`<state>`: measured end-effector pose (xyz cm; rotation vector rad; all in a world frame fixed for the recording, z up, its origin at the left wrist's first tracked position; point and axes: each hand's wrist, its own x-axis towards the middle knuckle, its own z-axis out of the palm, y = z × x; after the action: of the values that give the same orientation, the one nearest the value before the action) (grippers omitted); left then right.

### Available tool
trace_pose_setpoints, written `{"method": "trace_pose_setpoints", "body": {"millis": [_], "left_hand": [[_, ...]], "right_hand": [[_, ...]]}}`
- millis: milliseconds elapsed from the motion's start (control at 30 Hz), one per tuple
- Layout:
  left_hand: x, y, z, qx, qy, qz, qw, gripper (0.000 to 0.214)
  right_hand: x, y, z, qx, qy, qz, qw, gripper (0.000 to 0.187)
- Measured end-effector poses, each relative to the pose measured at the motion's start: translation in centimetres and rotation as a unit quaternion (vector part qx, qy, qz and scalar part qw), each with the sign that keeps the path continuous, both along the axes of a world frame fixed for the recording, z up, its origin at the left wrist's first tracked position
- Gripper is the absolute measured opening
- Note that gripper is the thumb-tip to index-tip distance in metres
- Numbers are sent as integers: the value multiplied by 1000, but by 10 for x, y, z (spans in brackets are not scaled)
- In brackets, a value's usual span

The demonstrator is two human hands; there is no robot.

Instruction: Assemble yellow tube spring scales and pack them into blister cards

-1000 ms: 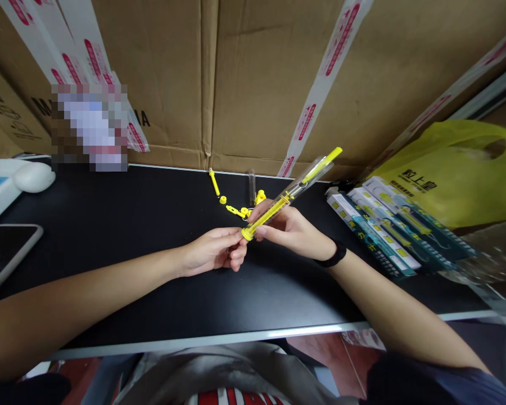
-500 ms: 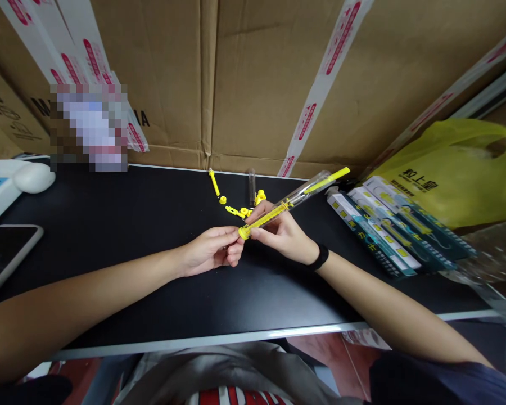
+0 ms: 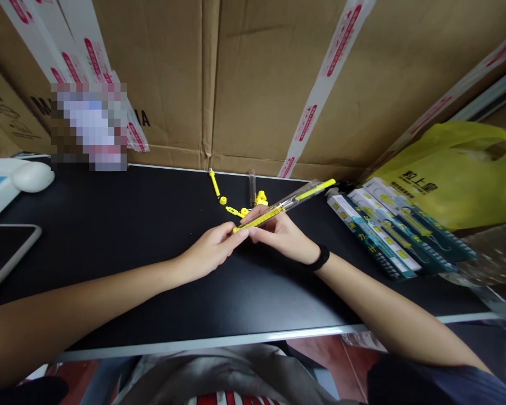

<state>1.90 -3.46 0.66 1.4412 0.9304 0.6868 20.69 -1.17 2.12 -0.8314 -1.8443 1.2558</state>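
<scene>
A tubular spring scale (image 3: 294, 199), with a clear barrel and yellow inner parts, slants above the black table, its far end up to the right. My right hand (image 3: 290, 237) is closed round its lower half. At the near yellow end, my left hand (image 3: 207, 251) pinches with thumb and fingers; those fingertips are partly hidden. Behind the hands lie a yellow rod with a pale tip (image 3: 215, 184), a small yellow ring (image 3: 223, 200), a flat yellow piece (image 3: 233, 211), a clear tube (image 3: 252, 187) and yellow caps (image 3: 261, 198), some half covered by my right hand.
Several boxed spring scales (image 3: 379, 230) lie at the right, beside a yellow plastic bag (image 3: 459, 180) and clear plastic packaging (image 3: 493, 253). A phone (image 3: 8, 253) and a white device (image 3: 4, 183) are at the left. Large cardboard boxes (image 3: 253, 84) stand behind the table.
The spring scale has shifted slightly left and lies at a flatter slant. My left hand has turned over, its back now facing up, still at the near end.
</scene>
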Motion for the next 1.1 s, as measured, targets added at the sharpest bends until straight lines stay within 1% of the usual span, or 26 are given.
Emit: {"method": "trace_pose_setpoints", "body": {"millis": [100, 133, 200, 300, 467, 533, 600, 667, 700, 733, 800, 833, 867, 900, 933, 1000, 1100], "left_hand": [[-2, 1, 2, 104, 39, 24, 994, 39], [-3, 1, 2, 127, 47, 28, 990, 38], [-4, 3, 2, 149, 55, 34, 987, 35], [-4, 5, 1, 146, 51, 29, 987, 31], [-3, 6, -1, 122, 8, -14, 992, 33], [-2, 7, -1, 109, -19, -15, 994, 32], [-3, 10, -1, 93, -45, -5, 995, 31], [-7, 16, 1, 88, -57, 19, 994, 33], [-9, 20, 2, 93, -59, 34, 993, 34], [-12, 24, 2, 100, -63, 48, 992, 33], [-17, 32, 3, 113, -77, 65, 988, 34], [-19, 36, 3, 115, -91, 72, 987, 34], [-21, 39, 3, 112, -104, 80, 985, 34], [-22, 42, 2, 109, -115, 89, 983, 34], [-23, 44, 2, 104, -125, 100, 982, 33], [-22, 46, 0, 91, -140, 123, 978, 33], [-20, 46, -3, 69, -155, 153, 973, 31]], "right_hand": [[-3, -4, -1, -17, 16, 12, 1000, 30], [-4, -5, -1, -22, 22, 19, 999, 30], [-6, -8, -2, -30, 29, 33, 999, 29], [-7, -10, -4, -43, 34, 55, 997, 26], [-7, -11, -6, -43, 49, 68, 996, 21], [-6, -12, -5, -51, 49, 80, 994, 20], [-4, -10, -1, -57, 44, 96, 993, 26], [2, -4, 3, -45, 42, 75, 995, 33], [7, 2, 5, -30, 41, 43, 998, 36], [14, 9, 7, -6, 42, -6, 999, 36], [28, 26, 6, 51, 0, -97, 994, 26], [36, 35, 4, 94, -28, -143, 985, 20], [42, 43, 2, 147, -72, -194, 967, 14], [48, 49, -2, 206, -128, -236, 941, 9], [51, 54, -5, 252, -184, -259, 914, 8], [53, 58, -11, 298, -274, -241, 882, 8], [48, 54, -15, 328, -357, -193, 853, 8]]}}
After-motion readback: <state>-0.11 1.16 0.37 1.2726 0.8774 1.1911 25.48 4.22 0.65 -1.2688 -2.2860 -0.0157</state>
